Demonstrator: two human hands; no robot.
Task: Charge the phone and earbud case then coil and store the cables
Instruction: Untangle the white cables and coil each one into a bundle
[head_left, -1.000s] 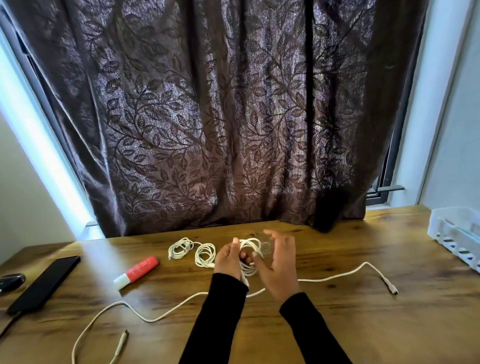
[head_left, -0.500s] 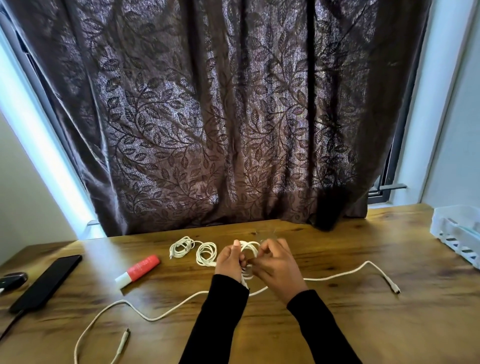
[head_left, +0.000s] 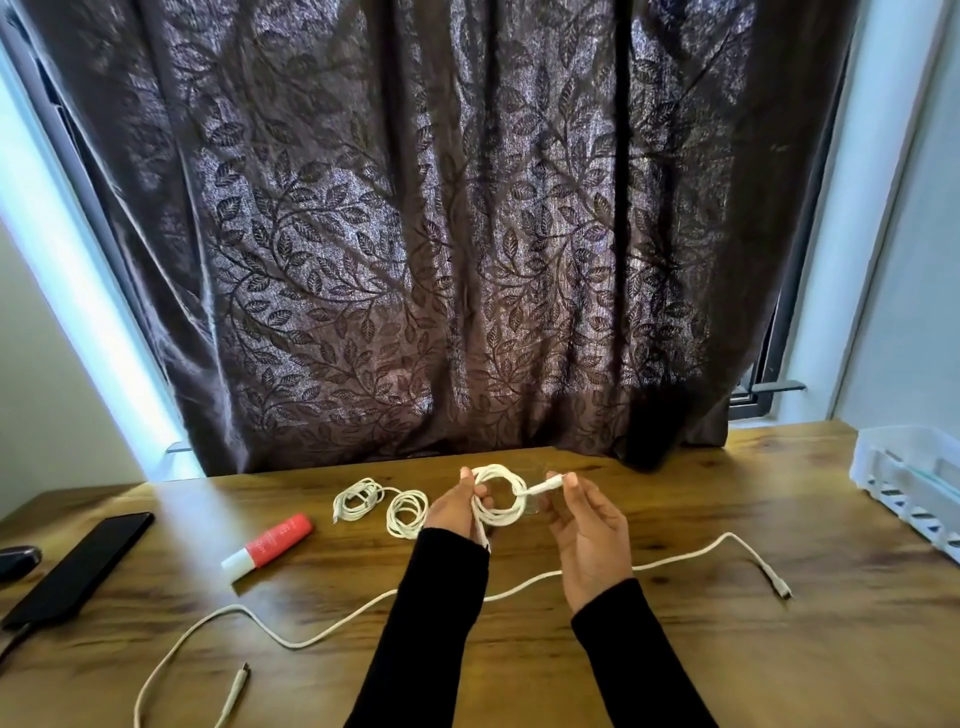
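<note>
At far left I see the black slab phone (head_left: 78, 569) flat on the wooden bench (head_left: 675, 649). Mid-bench, my left hand (head_left: 457, 512) holds the white coiled cable (head_left: 500, 493) in a closed grip; my right hand (head_left: 589, 530) pinches its plug end.

White cable coil (head_left: 497, 496): round loops, held upright above the table, plug end sticking out toward 3 o'clock. Two small white coils (head_left: 382, 503) (flat) at its 9 o'clock. Loose white cable (head_left: 332, 626) snaking at 6 o'clock. Black phone (head_left: 78, 569) flat, far 9 o'clock.
</note>
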